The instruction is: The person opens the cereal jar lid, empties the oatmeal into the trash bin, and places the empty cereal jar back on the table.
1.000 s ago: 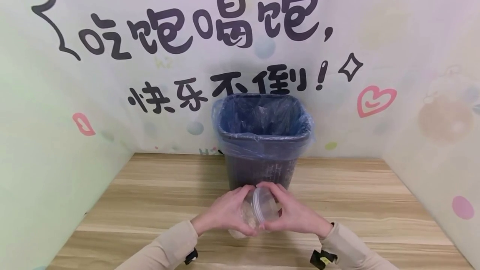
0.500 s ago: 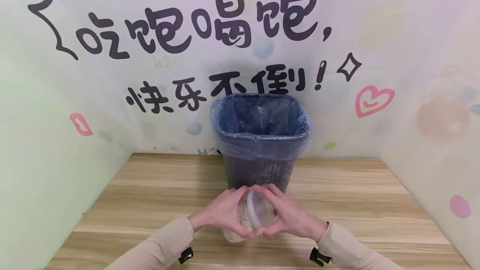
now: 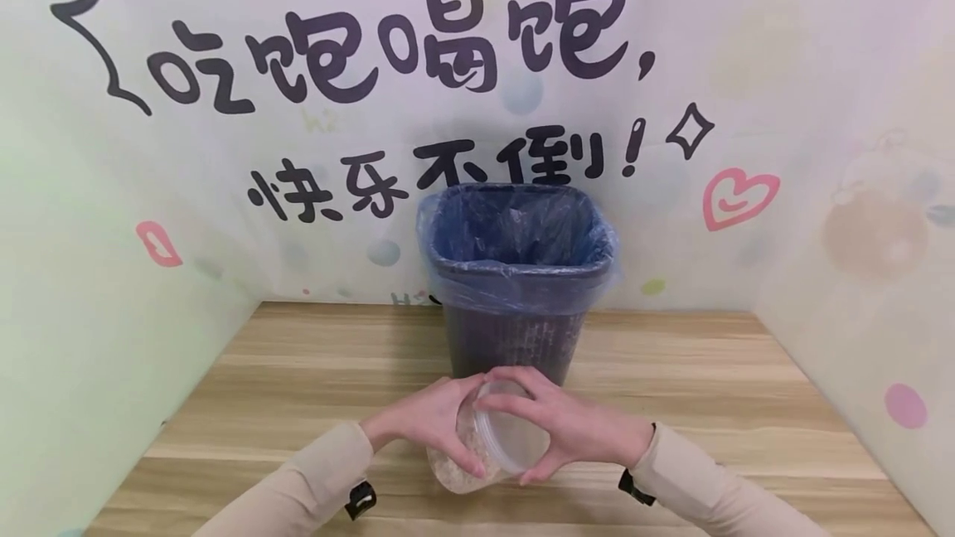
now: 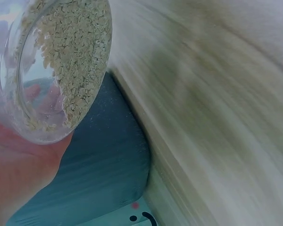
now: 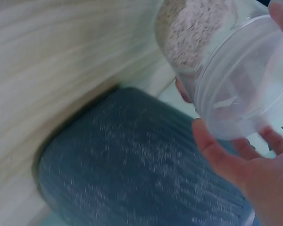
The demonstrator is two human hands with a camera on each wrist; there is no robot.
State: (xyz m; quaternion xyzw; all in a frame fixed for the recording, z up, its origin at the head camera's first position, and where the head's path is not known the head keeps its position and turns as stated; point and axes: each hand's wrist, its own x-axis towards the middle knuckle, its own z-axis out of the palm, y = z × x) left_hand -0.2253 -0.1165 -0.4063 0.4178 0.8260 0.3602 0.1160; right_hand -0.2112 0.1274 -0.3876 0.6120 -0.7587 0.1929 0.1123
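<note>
Plainly, the tilted jar [image 3: 498, 437] sits between fingers [image 3: 511, 405]

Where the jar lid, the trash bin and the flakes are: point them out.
Jar lid [image 3: 516, 441]: head view, on its flat top.
Trash bin [image 3: 515, 344]: head view, on its front wall.
Flakes [image 4: 80, 49]: left wrist view, middle of the heap.

In the head view, the left hand [image 3: 421, 417] covered part of the jar [image 3: 455, 475]; the right hand [image 3: 585, 425] hid part of the lid [image 3: 518, 437]. They hid most of the base of the bin [image 3: 515, 338] from me. The left-wrist view cropped the jar at top and left; the right-wrist view cropped the lid at right.
</note>
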